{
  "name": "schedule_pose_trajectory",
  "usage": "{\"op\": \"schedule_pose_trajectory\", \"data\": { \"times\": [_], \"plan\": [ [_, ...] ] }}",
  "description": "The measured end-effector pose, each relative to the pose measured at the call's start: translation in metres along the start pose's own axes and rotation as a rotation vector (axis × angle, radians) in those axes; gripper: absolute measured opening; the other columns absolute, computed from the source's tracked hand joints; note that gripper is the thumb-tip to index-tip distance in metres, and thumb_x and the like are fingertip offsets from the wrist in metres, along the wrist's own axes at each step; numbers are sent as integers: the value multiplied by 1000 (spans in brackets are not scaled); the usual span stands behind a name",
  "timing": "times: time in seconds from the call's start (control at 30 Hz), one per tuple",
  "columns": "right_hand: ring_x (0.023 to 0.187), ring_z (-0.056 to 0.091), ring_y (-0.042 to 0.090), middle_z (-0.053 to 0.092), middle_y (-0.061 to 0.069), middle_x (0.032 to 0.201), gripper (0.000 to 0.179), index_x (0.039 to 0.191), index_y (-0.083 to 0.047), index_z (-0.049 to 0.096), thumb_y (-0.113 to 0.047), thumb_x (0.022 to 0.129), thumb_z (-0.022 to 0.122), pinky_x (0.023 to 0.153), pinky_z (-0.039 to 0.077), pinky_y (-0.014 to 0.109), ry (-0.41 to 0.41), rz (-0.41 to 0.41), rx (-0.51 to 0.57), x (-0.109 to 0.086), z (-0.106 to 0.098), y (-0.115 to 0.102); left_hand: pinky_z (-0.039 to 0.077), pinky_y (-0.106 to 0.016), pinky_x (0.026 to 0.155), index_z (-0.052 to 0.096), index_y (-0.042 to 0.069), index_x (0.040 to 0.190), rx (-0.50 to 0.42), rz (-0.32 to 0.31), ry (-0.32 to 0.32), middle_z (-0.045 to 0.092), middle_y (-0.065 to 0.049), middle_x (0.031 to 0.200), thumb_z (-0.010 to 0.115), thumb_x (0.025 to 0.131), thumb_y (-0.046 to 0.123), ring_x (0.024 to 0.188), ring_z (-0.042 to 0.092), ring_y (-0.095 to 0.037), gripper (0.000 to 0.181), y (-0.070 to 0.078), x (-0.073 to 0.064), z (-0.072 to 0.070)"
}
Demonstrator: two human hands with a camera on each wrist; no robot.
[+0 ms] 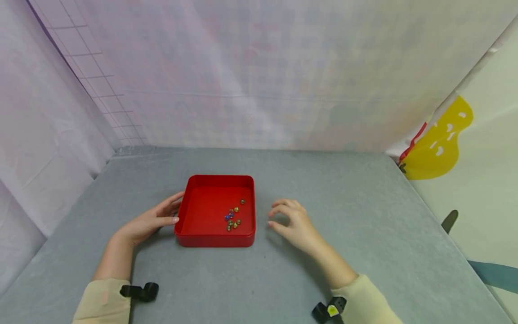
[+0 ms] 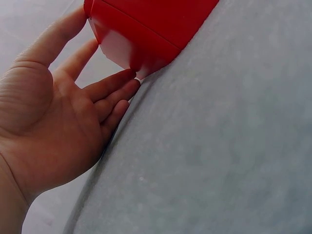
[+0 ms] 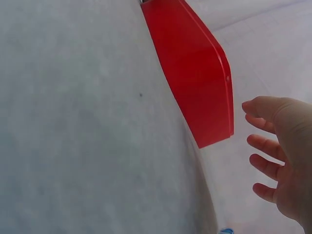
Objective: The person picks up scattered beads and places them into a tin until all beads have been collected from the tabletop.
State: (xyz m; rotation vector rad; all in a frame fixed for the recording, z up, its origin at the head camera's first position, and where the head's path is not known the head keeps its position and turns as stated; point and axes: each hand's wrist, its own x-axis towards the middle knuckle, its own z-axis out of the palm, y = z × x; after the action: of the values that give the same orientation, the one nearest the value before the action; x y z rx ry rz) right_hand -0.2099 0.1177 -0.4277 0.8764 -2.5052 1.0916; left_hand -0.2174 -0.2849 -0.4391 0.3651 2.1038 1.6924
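A shallow red square tray (image 1: 210, 241) sits on the grey table. Small shiny round balls, gold, greenish and blue, lie loose toward its right side, among them a blue ball (image 1: 227, 218) and a gold ball (image 1: 236, 209). My left hand (image 1: 151, 219) touches the tray's left wall, its fingers extended; in the left wrist view the thumb reaches the red rim (image 2: 88, 9) and other fingertips rest on the side. To the right of the tray, my right hand (image 1: 294, 227) hovers apart from it with loosely bent fingers, holding nothing.
Grey cloth covers the table (image 1: 364, 202) around the tray. A pale curtain (image 1: 259, 76) hangs behind it, with white sheets at both sides. On the right sheet is a yellow printed shape (image 1: 439, 148). Each sleeve carries a black camera mount (image 1: 141, 291).
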Motion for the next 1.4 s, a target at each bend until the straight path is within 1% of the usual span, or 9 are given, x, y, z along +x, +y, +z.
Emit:
{"op": "schedule_pose_trajectory", "data": {
  "times": [0.2, 0.3, 0.57, 0.8, 1.13, 1.4],
  "plan": [
    [108, 51, 26, 63, 11, 113, 16, 92, -9, 70, -11, 79, 79, 94, 35, 50, -14, 30, 6, -4, -5, 5, 17, -64, 105, 16, 18, 154, 2, 0, 1, 14, -18, 156, 58, 95, 19, 140, 13, -40, 73, 0, 0, 0],
    [109, 51, 27, 63, 11, 113, 17, 92, -10, 70, -11, 78, 80, 94, 36, 51, -8, 32, 3, -6, -8, 7, 17, -64, 105, 16, 18, 154, 4, 2, -2, 14, -18, 156, 58, 96, 19, 141, 13, -40, 72, 0, 0, 0],
    [103, 54, 27, 64, 10, 109, 19, 90, -11, 69, -8, 75, 81, 90, 37, 49, 37, 5, -18, -10, -11, 17, 18, -64, 104, 16, 18, 154, 7, 4, 0, 15, -18, 156, 58, 96, 18, 140, 14, -40, 72, -1, 0, 0],
    [104, 53, 27, 64, 12, 110, 19, 90, -10, 69, -8, 76, 81, 89, 38, 48, 25, 19, -3, -12, -16, 21, 20, -64, 104, 16, 18, 154, 7, 10, 0, 15, -18, 156, 58, 96, 17, 140, 14, -40, 72, -2, 0, 0],
    [104, 54, 30, 64, 12, 108, 20, 90, -11, 69, -7, 75, 81, 88, 39, 49, 46, 28, -20, -15, -23, 27, 19, -64, 104, 17, 18, 154, 4, 18, -4, 15, -18, 156, 57, 96, 18, 140, 14, -39, 71, -2, 0, 0],
    [104, 53, 29, 64, 13, 110, 19, 91, -11, 68, -9, 76, 80, 88, 40, 49, 29, 52, -9, -17, -26, 29, 19, -64, 104, 16, 17, 154, -2, 22, -6, 14, -19, 156, 58, 96, 17, 140, 13, -40, 71, -2, 0, 0]
  ]
}}
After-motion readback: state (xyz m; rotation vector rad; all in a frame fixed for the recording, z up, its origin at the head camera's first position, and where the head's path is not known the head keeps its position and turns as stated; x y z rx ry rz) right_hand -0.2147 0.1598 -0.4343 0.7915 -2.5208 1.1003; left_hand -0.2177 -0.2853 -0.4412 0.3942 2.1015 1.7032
